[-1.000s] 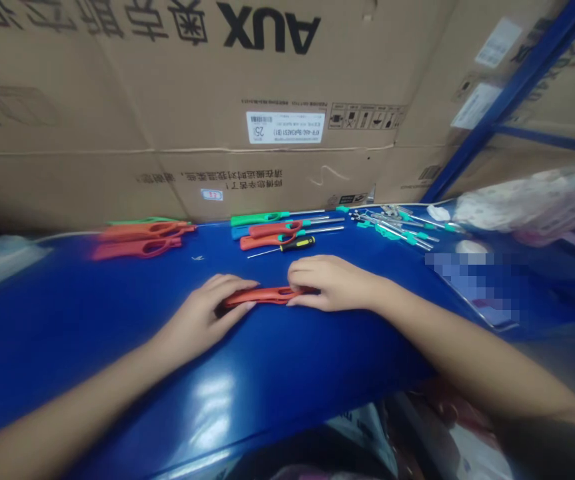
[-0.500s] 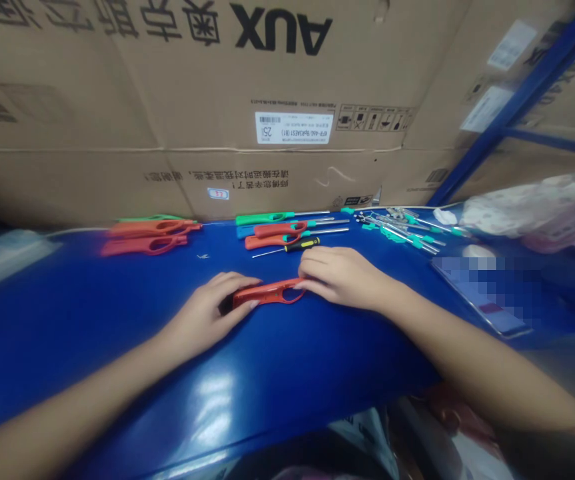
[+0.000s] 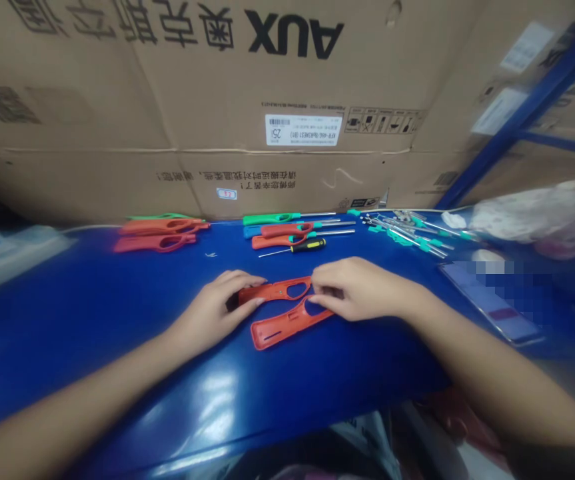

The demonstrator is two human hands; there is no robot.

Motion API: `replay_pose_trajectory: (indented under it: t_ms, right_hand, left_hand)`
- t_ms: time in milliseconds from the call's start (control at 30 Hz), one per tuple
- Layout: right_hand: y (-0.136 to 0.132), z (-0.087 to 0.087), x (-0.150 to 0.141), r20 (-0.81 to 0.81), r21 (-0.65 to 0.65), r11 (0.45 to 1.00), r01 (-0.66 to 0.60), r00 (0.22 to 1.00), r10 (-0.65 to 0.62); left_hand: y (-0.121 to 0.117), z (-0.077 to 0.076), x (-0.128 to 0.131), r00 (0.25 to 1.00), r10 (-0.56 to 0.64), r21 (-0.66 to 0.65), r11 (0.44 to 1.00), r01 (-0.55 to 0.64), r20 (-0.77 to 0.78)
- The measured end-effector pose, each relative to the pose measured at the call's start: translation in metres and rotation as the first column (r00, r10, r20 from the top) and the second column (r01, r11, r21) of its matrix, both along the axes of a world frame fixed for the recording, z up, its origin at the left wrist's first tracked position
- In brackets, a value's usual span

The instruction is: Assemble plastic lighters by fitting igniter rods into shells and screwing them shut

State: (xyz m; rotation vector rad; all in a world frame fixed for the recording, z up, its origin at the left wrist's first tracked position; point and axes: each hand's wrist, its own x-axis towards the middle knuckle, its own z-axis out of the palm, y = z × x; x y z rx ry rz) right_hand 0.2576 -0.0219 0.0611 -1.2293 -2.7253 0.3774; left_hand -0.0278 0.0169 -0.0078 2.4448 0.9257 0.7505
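Note:
An orange-red lighter handle lies in two shell halves at the middle of the blue table. My left hand (image 3: pixel 220 300) pinches the rear end of the far half (image 3: pixel 270 291) between thumb and fingers; its inner side faces up. The near half (image 3: pixel 274 330), hollow side up, is gripped at its front end by my right hand (image 3: pixel 360 290), thumb at the trigger opening. The right fingers also reach the far half's front end, and whether they touch it I cannot tell. Just beyond lies a screwdriver (image 3: pixel 309 245) with a black and yellow handle.
Several long-nosed lighters (image 3: pixel 270 219) with metal tubes lie behind the screwdriver. Red handles (image 3: pixel 154 244) are stacked at the left. A pile of metal tubes with green parts (image 3: pixel 402 235) and a phone (image 3: pixel 487 300) are on the right. A large cardboard box (image 3: pixel 207 120) stands behind the table.
The lighter handle, whole half a second ago, has come apart into two halves. My right hand has moved slightly right with the near half. The view has shifted a little.

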Motion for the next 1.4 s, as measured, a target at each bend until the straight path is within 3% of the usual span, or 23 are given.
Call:
replay_pose_trajectory:
  t_ms: [133, 267, 367, 433, 500, 533, 567, 633, 700, 767, 1000, 1400]
  right_hand:
    - [-0.002, -0.008, -0.012, 0.136, -0.055, 0.998, -0.018, 0.990, 0.025]
    - [0.003, -0.016, -0.014, 0.151, -0.052, 0.999, 0.016, 0.989, -0.007]
    - [0.013, -0.015, -0.004, 0.085, 0.042, 0.994, 0.100, 0.991, -0.103]
    - [0.024, -0.011, 0.011, 0.048, 0.179, 0.957, 0.230, 0.969, -0.242]
    - [0.036, -0.005, 0.035, -0.021, 0.307, 0.857, 0.414, 0.903, -0.429]
    - [0.042, -0.002, 0.049, -0.032, 0.357, 0.775, 0.522, 0.836, -0.548]
    - [0.048, -0.001, 0.065, -0.009, 0.380, 0.684, 0.623, 0.742, -0.671]
    - [0.058, 0.000, 0.098, 0.134, 0.328, 0.492, 0.806, 0.476, -0.869]
    - [0.064, -0.003, 0.128, 0.219, 0.281, 0.393, 0.876, 0.340, -0.915]
    - [0.068, -0.009, 0.149, 0.267, 0.243, 0.345, 0.906, 0.280, -0.922]
    - [0.077, -0.024, 0.170, 0.267, 0.211, 0.266, 0.941, 0.207, -0.941]
    - [0.074, -0.024, 0.174, 0.113, 0.253, 0.227, 0.941, 0.204, -0.972]
  left_hand:
    - [-0.001, 0.001, 0.001, 1.000, -0.011, 0.013, 1.000, 0.011, -0.011]
    - [-0.004, 0.005, 0.002, 1.000, -0.014, 0.047, 0.999, 0.015, -0.007]
    - [-0.010, 0.011, 0.003, 0.998, -0.063, 0.085, 0.994, 0.065, -0.020]
    - [-0.015, 0.016, 0.003, 0.990, -0.121, 0.106, 0.986, 0.128, -0.072]
    - [-0.020, 0.020, 0.003, 0.976, -0.160, 0.128, 0.975, 0.179, -0.147]
    - [-0.022, 0.021, 0.003, 0.967, -0.176, 0.136, 0.970, 0.202, -0.183]
    - [-0.023, 0.022, 0.003, 0.959, -0.190, 0.141, 0.965, 0.222, -0.212]
    - [-0.025, 0.023, 0.003, 0.944, -0.214, 0.138, 0.957, 0.253, -0.252]
    - [-0.024, 0.022, 0.003, 0.936, -0.222, 0.134, 0.955, 0.266, -0.272]
    - [-0.022, 0.022, 0.002, 0.935, -0.216, 0.144, 0.954, 0.264, -0.281]
    - [-0.018, 0.021, 0.002, 0.933, -0.191, 0.193, 0.947, 0.257, -0.307]
    - [-0.016, 0.017, 0.000, 0.943, -0.170, 0.183, 0.956, 0.228, -0.288]
